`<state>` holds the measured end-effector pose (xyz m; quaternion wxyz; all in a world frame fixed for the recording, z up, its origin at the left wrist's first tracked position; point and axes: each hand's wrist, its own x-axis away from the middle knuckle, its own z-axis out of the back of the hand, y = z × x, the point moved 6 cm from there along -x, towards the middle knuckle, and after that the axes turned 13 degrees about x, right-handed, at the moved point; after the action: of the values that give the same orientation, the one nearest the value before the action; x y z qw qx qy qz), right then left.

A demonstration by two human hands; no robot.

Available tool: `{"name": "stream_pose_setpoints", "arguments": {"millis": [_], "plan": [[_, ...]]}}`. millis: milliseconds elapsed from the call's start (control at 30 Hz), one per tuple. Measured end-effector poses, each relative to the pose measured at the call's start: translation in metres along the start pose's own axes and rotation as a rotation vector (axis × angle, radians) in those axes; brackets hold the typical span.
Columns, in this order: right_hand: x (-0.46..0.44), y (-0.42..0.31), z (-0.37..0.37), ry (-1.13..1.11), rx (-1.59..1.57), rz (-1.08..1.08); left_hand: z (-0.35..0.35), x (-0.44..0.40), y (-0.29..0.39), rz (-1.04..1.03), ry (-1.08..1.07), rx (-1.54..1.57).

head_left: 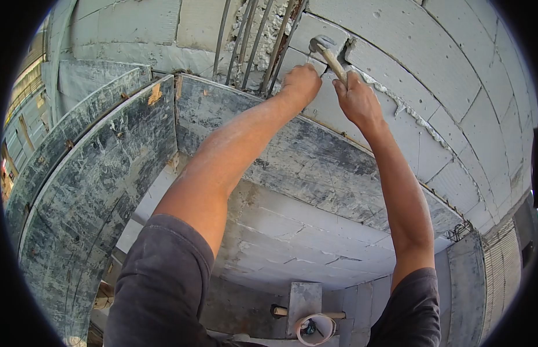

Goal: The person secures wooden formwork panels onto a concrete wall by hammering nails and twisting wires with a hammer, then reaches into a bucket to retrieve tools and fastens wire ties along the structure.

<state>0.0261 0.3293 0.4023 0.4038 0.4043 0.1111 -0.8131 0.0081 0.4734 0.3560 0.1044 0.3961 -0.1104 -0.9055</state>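
My right hand (pixel 360 101) is closed around the wooden handle of a hammer (pixel 335 63), whose metal head points up and to the left. To its left, my left hand (pixel 302 82) is closed against the pale block wall (pixel 327 104), just below the hammer head. Something thin and small shows at the top of its fingers, too small to make out. A dark gap between blocks lies right beside the hammer head. Below both hands runs the upper edge of a stained formwork board (pixel 303 156).
Several vertical steel bars (pixel 254 43) rise left of my hands. More stained panels (pixel 101 191) stand at the left. Far below are a bucket (pixel 315 329) and a grey board (pixel 304 301). Bent wire (pixel 458 231) sticks out at the formwork's right end.
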Motion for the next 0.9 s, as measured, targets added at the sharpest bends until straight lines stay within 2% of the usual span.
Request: {"name": "stream_pose_setpoints", "arguments": {"millis": [33,133,233,267,333,433,533,633,733,767,833,900], "plan": [[-0.003,0.006,-0.012,-0.072,0.097,0.024,-0.005,-0.002,-0.004,0.023,0.023,0.043],[0.001,-0.013,0.026,-0.100,0.009,-0.042,0.010,0.002,0.003,0.062,0.008,0.052],[0.011,-0.032,0.053,0.069,-0.167,-0.120,0.000,0.002,0.006,-0.036,-0.012,-0.081],[0.008,-0.025,0.037,-0.005,-0.058,-0.079,-0.007,0.000,0.005,-0.089,-0.011,-0.142],[-0.003,-0.002,-0.004,-0.142,0.157,0.004,-0.010,-0.004,-0.002,-0.033,0.037,-0.012],[-0.010,-0.013,0.012,-0.182,0.081,-0.010,-0.014,-0.012,-0.007,0.023,0.026,0.068],[0.006,-0.037,0.044,0.064,-0.119,-0.060,-0.012,-0.008,-0.007,0.020,0.041,0.067],[0.005,-0.014,0.010,-0.131,0.121,-0.037,-0.012,-0.004,-0.007,-0.007,0.064,0.072],[-0.004,-0.012,0.006,-0.202,0.108,0.019,-0.001,-0.005,-0.003,0.076,0.029,0.143],[-0.002,-0.019,0.013,-0.132,0.050,0.009,0.000,-0.003,-0.005,0.127,0.005,0.175],[0.007,-0.033,0.033,0.003,-0.056,-0.012,-0.008,-0.004,-0.004,-0.011,0.024,0.054],[0.006,-0.020,0.015,-0.056,0.042,-0.014,-0.012,-0.003,-0.004,-0.062,0.026,0.007]]}}
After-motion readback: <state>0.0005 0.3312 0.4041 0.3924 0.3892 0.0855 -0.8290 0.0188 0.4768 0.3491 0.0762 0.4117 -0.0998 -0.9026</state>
